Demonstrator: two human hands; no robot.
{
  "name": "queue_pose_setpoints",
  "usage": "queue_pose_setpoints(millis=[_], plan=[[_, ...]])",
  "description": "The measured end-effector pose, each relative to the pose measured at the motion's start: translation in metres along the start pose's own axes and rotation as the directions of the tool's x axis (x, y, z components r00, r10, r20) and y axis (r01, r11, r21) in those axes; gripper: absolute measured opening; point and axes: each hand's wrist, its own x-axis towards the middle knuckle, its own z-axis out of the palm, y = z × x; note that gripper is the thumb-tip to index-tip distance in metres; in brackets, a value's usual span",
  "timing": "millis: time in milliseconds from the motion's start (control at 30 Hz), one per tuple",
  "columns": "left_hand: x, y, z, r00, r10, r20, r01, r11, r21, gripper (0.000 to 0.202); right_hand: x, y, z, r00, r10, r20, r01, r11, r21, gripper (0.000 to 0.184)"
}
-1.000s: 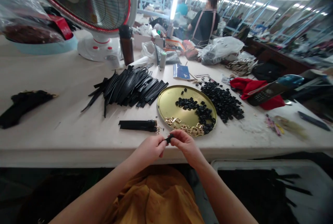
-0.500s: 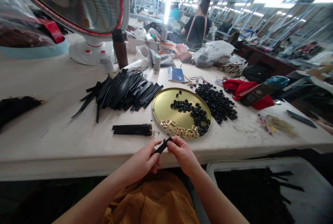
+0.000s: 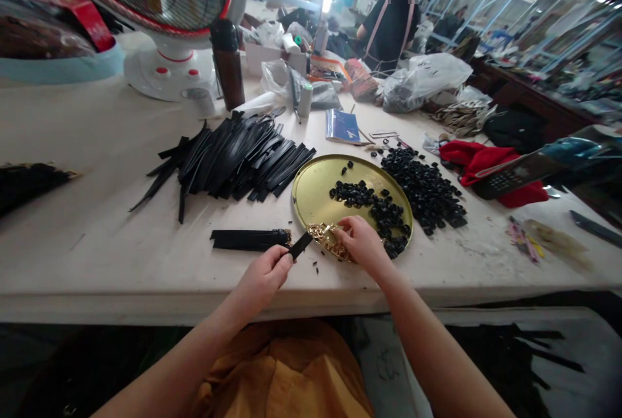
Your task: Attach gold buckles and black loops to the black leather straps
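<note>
My left hand (image 3: 269,270) grips a short black strap (image 3: 301,246) between thumb and fingers, its free end pointing up toward the tray. Over the near edge of the round gold tray (image 3: 311,188), my right hand (image 3: 360,241) pinches a small gold buckle (image 3: 329,228) among the loose gold buckles. Part of that pile is hidden under the hand. Small black pieces (image 3: 352,194) lie in the tray too. Left of my left hand, a stack of black straps (image 3: 247,240) with gold buckles at their ends rests on the table.
A large heap of black straps (image 3: 228,159) lies left of the tray, and a heap of black pieces (image 3: 425,191) to its right. Behind stand a fan (image 3: 170,65), a brown bottle (image 3: 227,68) and a blue booklet (image 3: 343,126). A white bin (image 3: 583,334) sits below right.
My right hand has left the strap and moved forward and right to the gold buckles. My left hand still holds the strap, now a little farther left and forward. The view has shifted.
</note>
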Motion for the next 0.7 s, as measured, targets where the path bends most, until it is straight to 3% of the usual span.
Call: queue_pose_setpoints(millis=[67,200,267,333,367,433,533,633,700], plan=[[0.002,0.003,0.002,1.000,-0.008,-0.006,0.008,1.000,-0.018,0.025,0.022,0.009,0.000,0.997,0.006,0.074,0.005,0.989,-0.147,0.010],[0.002,0.004,0.003,1.000,-0.015,0.010,0.016,0.998,-0.053,0.025,0.037,0.014,0.007,0.995,0.003,0.095,0.006,0.996,-0.094,0.012],[0.002,0.003,0.003,1.000,0.002,0.016,-0.001,0.998,-0.060,0.025,0.030,0.009,0.007,0.998,0.021,0.062,-0.021,1.000,0.000,0.012],[0.003,0.004,0.004,0.999,0.045,-0.012,-0.045,0.998,-0.047,0.026,0.015,-0.002,0.005,0.994,0.066,0.082,-0.086,0.961,0.262,0.013],[0.004,0.006,0.006,0.997,0.073,-0.036,-0.075,0.997,-0.035,0.026,0.005,-0.010,0.003,0.989,0.094,0.115,-0.136,0.885,0.445,0.015],[0.005,0.012,0.012,0.988,0.131,-0.081,-0.133,0.991,-0.025,0.027,-0.016,-0.029,0.003,0.974,0.127,0.189,-0.227,0.627,0.745,0.021],[0.002,0.020,0.025,0.979,0.181,-0.091,-0.188,0.980,-0.071,0.029,-0.046,-0.057,0.009,0.966,0.168,0.198,-0.246,0.347,0.905,0.023],[-0.007,0.020,0.036,0.971,0.203,-0.127,-0.212,0.975,-0.061,0.024,-0.066,-0.072,0.023,0.960,0.230,0.162,-0.217,0.243,0.945,0.019],[-0.013,0.017,0.039,0.967,0.203,-0.156,-0.207,0.978,-0.008,0.021,-0.074,-0.073,0.031,0.961,0.238,0.142,-0.205,0.265,0.942,0.016]])
